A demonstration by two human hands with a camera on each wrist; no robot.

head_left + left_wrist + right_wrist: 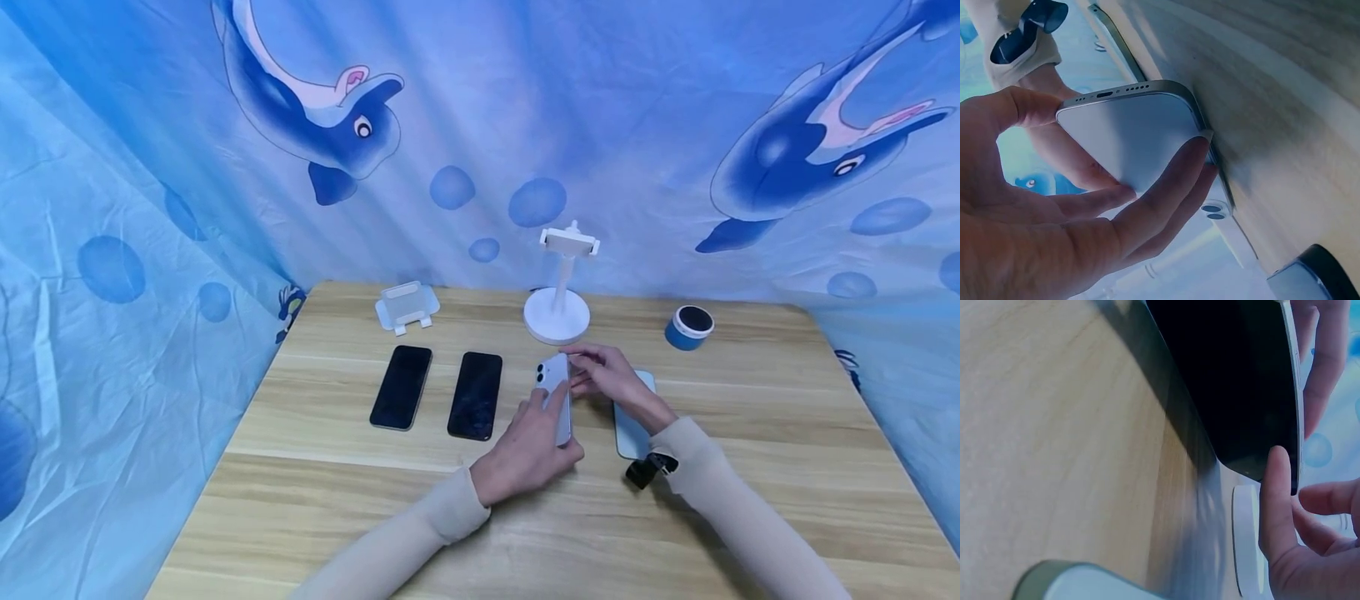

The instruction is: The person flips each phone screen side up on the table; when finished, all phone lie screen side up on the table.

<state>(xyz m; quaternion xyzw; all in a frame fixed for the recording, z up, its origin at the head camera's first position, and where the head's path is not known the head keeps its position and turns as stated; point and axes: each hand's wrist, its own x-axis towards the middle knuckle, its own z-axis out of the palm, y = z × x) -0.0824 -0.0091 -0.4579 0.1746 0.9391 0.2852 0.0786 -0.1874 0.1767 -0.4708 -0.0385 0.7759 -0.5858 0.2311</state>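
Observation:
A pale lilac smartphone [554, 372] is tilted on its edge close over the table, its camera side facing up and left. My left hand [528, 450] grips its lower part, thumb on one edge and fingers spread over the back [1129, 134]. At the top corner, my right hand [606, 375] pinches the phone, one fingertip lying on the black screen [1235, 381]. Beneath the right wrist lies a light blue phone [632, 433], partly covered by the forearm. Two phones lie screen up to the left, a black one [402, 387] and another dark one [476, 396].
Behind the hands stands a white phone stand [557, 317] with a round base. A small folding holder [407, 306] sits at the back left, and a blue and white cylinder [688, 327] at the back right. A blue dolphin-print curtain [480, 125] borders the wooden table [315, 500].

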